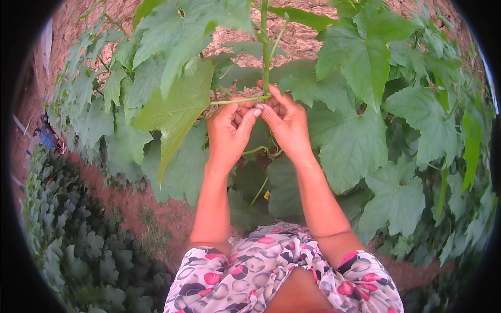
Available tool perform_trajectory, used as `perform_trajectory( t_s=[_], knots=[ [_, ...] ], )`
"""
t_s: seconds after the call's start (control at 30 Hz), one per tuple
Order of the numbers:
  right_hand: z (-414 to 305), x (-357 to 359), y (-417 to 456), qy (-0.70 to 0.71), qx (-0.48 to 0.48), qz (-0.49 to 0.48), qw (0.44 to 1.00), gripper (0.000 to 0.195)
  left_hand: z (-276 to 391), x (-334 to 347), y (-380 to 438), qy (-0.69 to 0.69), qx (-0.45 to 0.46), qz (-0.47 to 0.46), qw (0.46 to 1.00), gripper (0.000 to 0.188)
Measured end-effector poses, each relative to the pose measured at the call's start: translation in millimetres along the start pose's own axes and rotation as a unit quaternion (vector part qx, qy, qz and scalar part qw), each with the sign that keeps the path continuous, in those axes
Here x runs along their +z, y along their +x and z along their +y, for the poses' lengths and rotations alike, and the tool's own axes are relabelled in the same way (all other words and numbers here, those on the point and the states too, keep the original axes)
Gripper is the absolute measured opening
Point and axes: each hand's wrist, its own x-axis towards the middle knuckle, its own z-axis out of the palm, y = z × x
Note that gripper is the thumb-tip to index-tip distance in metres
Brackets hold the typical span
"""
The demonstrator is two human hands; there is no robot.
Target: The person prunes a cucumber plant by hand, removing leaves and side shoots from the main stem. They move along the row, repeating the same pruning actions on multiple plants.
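A green vine stem [266, 58] climbs upright in front of me, with a thin string seen beside it. My left hand [235, 121] and my right hand [283, 117] meet at this stem, thumb tips almost touching, just under a leaf stalk [238, 101] that runs left to a large yellow-green leaf [180, 105]. The fingers of my right hand reach round behind the stem. Both hands are pinched on something small between the fingertips; the fingers hide it, and I cannot tell what it is. Below them, a curled tendril [254, 150] shows near the lower stem.
Broad lobed leaves [352, 137] surround my hands on both sides. Behind the plant rises a cracked earthen wall [231, 43]. A small yellow flower [266, 195] shows below my hands. More low plants [98, 258] grow at lower left beyond a bare soil strip [129, 207]. A blue object [47, 137] lies far left.
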Motion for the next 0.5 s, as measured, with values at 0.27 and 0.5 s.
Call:
perform_trajectory(
  t_s=[0.27,0.5],
  knots=[
    [-5.4,-9.0,-1.8,0.09,0.028,-0.033,0.995,0.041,6.7,-27.4,46.1,0.282,0.116,0.016,0.952,0.012],
    [-4.6,-10.9,-6.5,0.118,-0.003,-0.065,0.991,0.042,2.0,-26.3,75.1,0.371,-0.066,0.036,0.926,0.011]
  ],
)
